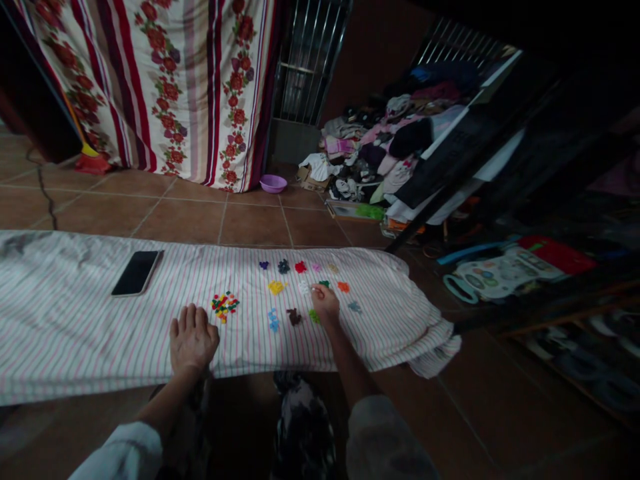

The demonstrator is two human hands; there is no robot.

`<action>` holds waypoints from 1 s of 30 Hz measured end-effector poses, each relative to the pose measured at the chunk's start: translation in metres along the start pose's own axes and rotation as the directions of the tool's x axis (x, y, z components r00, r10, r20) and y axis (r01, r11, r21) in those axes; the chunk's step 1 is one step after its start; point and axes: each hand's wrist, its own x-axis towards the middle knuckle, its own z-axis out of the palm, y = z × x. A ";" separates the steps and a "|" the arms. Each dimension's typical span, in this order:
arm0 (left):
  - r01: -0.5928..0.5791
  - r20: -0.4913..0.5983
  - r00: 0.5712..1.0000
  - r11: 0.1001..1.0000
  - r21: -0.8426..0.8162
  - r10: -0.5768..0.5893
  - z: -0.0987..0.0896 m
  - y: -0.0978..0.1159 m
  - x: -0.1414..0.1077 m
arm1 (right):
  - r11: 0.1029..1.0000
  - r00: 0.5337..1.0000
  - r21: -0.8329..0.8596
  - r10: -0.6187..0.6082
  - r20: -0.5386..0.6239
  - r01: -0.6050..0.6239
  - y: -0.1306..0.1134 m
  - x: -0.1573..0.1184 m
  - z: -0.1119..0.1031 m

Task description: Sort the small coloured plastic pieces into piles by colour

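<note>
My left hand [194, 339] lies flat on the striped cloth [100, 333], fingers spread, just below and left of a mixed pile of red, yellow and green pieces [225, 306]. Over the small piles on the right, my right hand [325, 301] is closed, its fingertips pinched beside the white pile [305, 287]; what they hold is too small to make out. Around it sit a dark green pile [325, 283], a lime green pile [314, 316], a yellow pile [276, 287], a red pile [300, 267], a brown pile [293, 317] and an orange pile [343, 287].
A dark-screened phone [137, 273] rests on the cloth at the left. Beyond the cloth, a purple basin [273, 183] and a heap of clothes [380, 147] are on the tiled floor. A flowered curtain [190, 93] hangs behind.
</note>
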 end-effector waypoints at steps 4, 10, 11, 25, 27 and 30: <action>0.002 0.005 1.000 1.000 0.017 -0.002 0.000 0.000 0.000 | 0.986 0.993 -0.157 0.064 0.102 -0.048 0.012 0.005 0.000; -0.001 0.001 1.000 1.000 0.030 0.001 0.003 -0.001 -0.001 | 0.973 0.989 -0.232 0.028 0.147 0.007 0.011 0.011 0.010; -0.001 0.000 1.000 1.000 0.030 0.001 0.003 -0.001 -0.001 | 0.971 0.989 -0.238 0.024 0.149 0.012 0.011 0.011 0.011; -0.007 -0.023 1.000 1.000 0.018 0.007 0.008 -0.002 0.000 | 0.967 0.990 -0.252 0.011 0.139 0.024 0.016 0.008 0.018; -0.006 -0.019 1.000 1.000 0.020 0.007 0.008 -0.003 0.000 | 0.975 0.991 -0.221 0.016 0.131 0.014 0.017 0.008 0.019; -0.003 -0.015 1.000 1.000 0.020 0.003 0.007 -0.003 0.000 | 0.989 0.992 -0.148 0.013 0.122 0.005 0.019 0.007 0.020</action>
